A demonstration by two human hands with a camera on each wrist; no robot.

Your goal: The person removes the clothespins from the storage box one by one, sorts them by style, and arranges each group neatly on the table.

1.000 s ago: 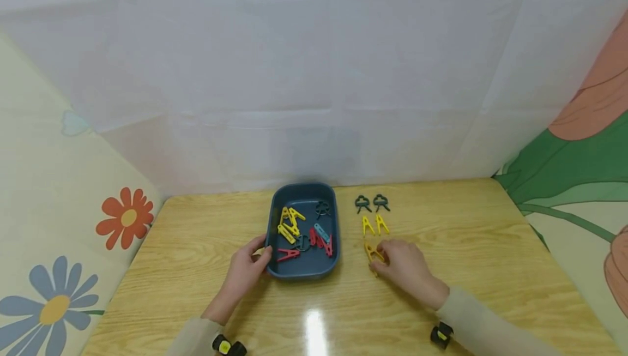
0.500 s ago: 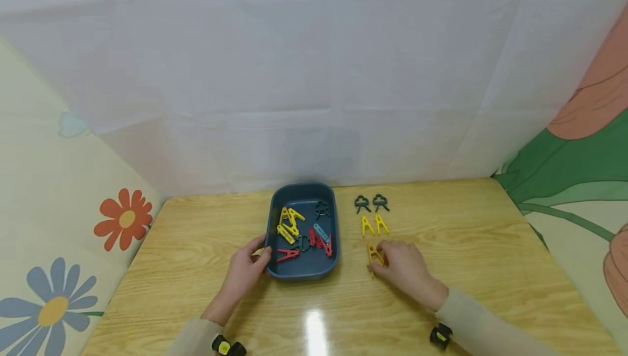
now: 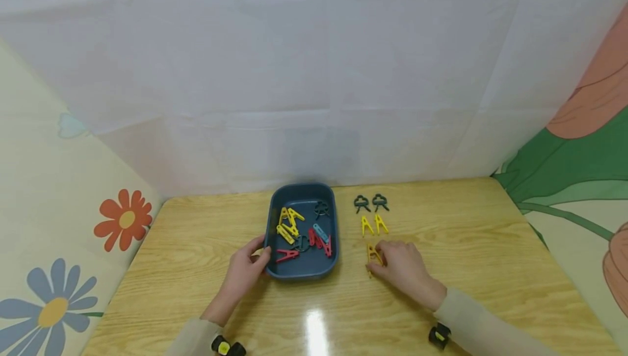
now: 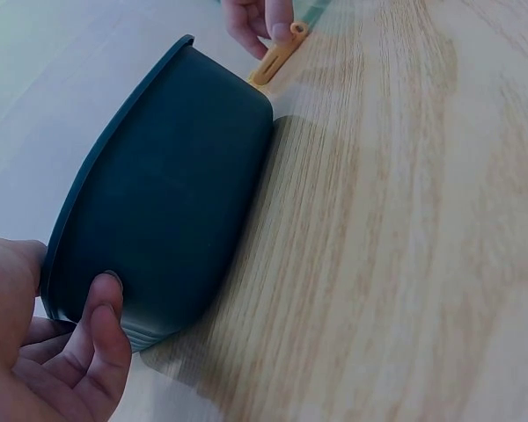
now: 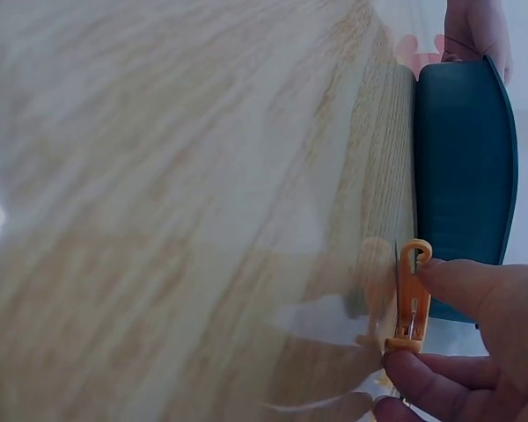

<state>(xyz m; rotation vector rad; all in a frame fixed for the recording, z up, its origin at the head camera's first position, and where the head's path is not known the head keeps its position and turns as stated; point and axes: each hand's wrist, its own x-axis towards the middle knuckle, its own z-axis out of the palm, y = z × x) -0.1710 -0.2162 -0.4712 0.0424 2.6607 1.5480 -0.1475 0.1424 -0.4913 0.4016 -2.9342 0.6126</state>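
Note:
In the head view a dark blue tray [image 3: 301, 277] holds yellow, red, blue and dark green clips. My left hand [image 3: 243, 270] grips its lower left corner, thumb over the rim; the left wrist view shows fingers against the tray's outer wall [image 4: 176, 176]. Right of the tray, my right hand [image 3: 406, 267] pinches an orange-yellow clip [image 3: 370, 254] at the tabletop. The right wrist view shows this clip [image 5: 412, 294] between thumb and fingers. Above it lie two bright yellow clips [image 3: 367, 225], [image 3: 381, 224] side by side, and beyond them two dark green clips [image 3: 361, 203], [image 3: 380, 202].
The wooden table [image 3: 471, 225] reaches back to a white cloth wall [image 3: 245, 72]. Flower-patterned panels [image 3: 44, 181] stand at both sides. A bright reflection shows on the table near the front edge.
The orange-yellow clip in my right hand has turned slightly, its lower end shifting left, and now stands more in line with the clips above. My left hand and the tray have stayed put.

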